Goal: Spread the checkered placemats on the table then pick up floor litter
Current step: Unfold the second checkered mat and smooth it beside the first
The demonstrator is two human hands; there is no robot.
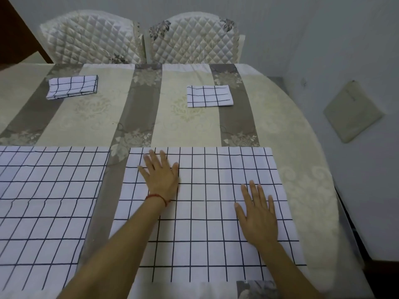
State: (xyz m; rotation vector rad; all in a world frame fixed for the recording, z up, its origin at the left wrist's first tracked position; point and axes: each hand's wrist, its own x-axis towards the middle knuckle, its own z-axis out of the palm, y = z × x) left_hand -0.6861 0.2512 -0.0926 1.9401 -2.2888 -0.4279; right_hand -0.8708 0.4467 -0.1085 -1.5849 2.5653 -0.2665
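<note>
- left hand (160,175): flat, fingers spread, palm down on near-right placemat (205,214), far-left part
- right hand (258,214): flat, fingers extended, pressing the same mat, right side
- near-left placemat (47,201): spread out beside it
- two folded placemats far side: far-left (72,86), far-right (209,96)
- all on striped tablecloth (138,117)

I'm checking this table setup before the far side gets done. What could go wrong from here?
The right placemat lies close to the table's rounded edge, so hard smoothing by the right hand could slide it outward. Reaching for the folded placemats at the far side means leaning over the spread ones, and the left hand or a forearm may wrinkle them.
</note>
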